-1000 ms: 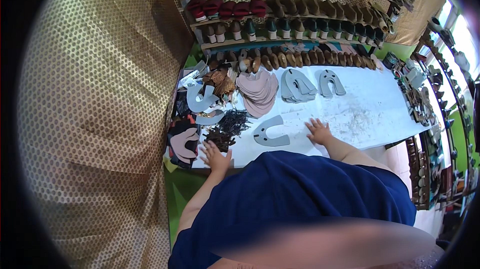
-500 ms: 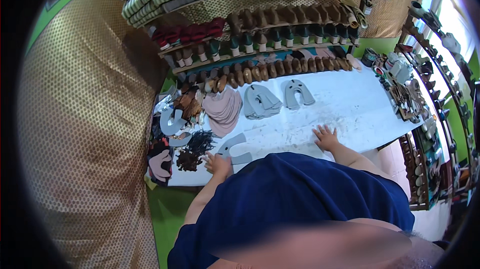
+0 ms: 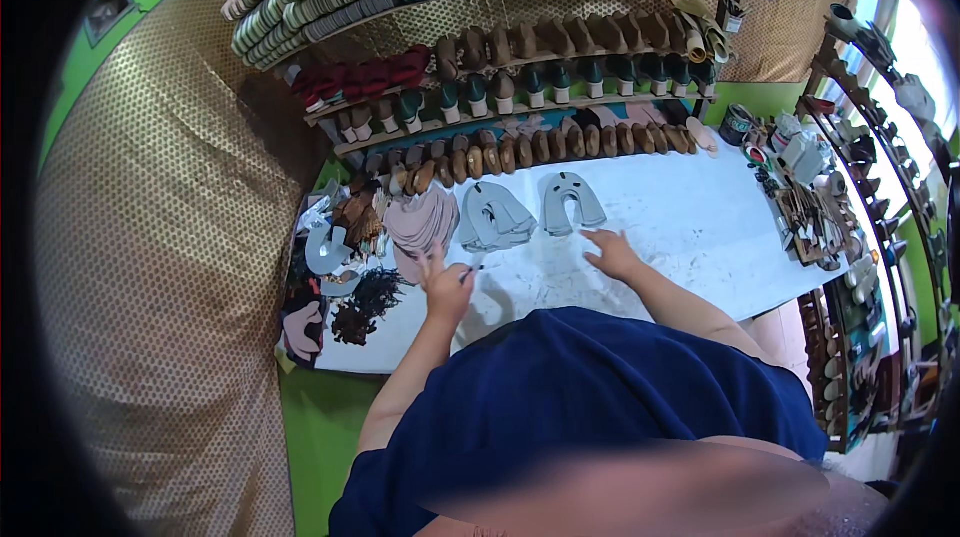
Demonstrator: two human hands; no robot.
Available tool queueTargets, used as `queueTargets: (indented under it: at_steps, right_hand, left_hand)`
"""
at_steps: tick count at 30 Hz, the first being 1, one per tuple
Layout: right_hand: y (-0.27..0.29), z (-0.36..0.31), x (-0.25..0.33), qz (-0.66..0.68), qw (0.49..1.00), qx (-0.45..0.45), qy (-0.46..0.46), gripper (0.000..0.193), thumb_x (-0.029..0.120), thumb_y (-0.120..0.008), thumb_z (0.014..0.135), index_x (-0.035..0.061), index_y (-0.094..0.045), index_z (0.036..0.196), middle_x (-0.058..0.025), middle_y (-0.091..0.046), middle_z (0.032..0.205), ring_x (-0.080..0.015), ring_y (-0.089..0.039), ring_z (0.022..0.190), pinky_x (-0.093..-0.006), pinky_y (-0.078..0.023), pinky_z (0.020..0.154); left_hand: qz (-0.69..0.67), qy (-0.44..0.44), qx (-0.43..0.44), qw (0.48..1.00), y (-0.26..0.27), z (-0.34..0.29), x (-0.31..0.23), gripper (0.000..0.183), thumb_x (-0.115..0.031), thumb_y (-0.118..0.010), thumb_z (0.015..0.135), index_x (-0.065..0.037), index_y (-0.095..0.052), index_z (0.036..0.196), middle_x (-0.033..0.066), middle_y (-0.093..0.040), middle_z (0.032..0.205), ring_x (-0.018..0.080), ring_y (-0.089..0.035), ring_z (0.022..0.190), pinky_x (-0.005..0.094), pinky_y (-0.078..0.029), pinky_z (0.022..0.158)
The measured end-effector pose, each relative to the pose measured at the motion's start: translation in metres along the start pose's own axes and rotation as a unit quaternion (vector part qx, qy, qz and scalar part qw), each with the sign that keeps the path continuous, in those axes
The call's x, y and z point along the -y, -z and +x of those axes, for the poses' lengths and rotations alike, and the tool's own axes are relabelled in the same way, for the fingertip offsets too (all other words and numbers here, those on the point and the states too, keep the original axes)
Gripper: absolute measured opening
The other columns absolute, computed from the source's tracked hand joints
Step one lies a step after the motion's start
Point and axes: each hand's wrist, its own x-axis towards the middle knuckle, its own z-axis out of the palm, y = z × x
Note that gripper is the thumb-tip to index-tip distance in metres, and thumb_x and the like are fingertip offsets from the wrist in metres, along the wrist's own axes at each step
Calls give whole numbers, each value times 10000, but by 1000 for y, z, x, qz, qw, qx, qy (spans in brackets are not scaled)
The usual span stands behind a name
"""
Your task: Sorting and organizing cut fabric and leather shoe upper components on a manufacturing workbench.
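Observation:
My left hand (image 3: 446,289) is raised over the near left of the table, some fingers stretched out, with a thin dark stick (image 3: 473,273) pinched at its thumb side. Its exact kind is too small to tell. Just beyond that hand lies a fanned pile of pinkish-beige cut pieces (image 3: 422,220). My right hand (image 3: 613,256) has its thumb and fingers apart; the fingertips are at the near edge of a small stack of grey horseshoe-shaped pieces (image 3: 560,220), and whether they touch cannot be made out. To the left sits a fuller, spread stack of like grey pieces (image 3: 497,230).
Dark stringy scraps (image 3: 366,307) and loose grey pieces (image 3: 326,249) crowd the white table's left end. Wooden shoe lasts (image 3: 540,145) line its back below racks of shoes (image 3: 535,87). Cans (image 3: 737,124) and tools (image 3: 800,217) fill the right end.
The grey horseshoe piece beside my left hand has gone from the near edge. My left hand has lifted and shows a dark stick; my right hand has moved left to the small grey stack.

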Motion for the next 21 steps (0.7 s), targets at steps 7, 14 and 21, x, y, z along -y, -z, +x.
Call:
queueTargets:
  at_steps: [7, 14, 21]
  right_hand:
    - [36, 1, 100, 77, 984, 9, 163, 623, 381, -702, 850, 216, -509, 1419, -128, -564, 1362, -338, -455, 1328, -678, -184, 1114]
    - [30, 8, 100, 215, 954, 137, 156, 300, 269, -693, 871, 133, -715, 1137, -65, -740, 974, -227, -681, 856, -518, -435, 966]
    - [33, 21, 82, 328, 931, 161, -10, 193, 219, -687, 899, 92, -732, 1037, -54, -649, 695, -118, -595, 657, -315, -494, 656]
  left_hand:
    - [-50, -139, 83, 986, 30, 26, -88, 177, -253, -793, 748, -140, -763, 881, 206, -280, 1592, 526, -128, 1458, 579, -170, 1151]
    - [-99, -173, 112, 974, 21, 32, -90, 281, -292, -768, 792, -145, -730, 1027, 214, -260, 1597, 503, -144, 1466, 544, -187, 1164]
    - [-28, 181, 228, 956, -82, 13, 32, 897, -508, -683, 850, -140, -256, 1548, 280, -85, 1613, 512, -96, 1469, 554, -177, 1176]
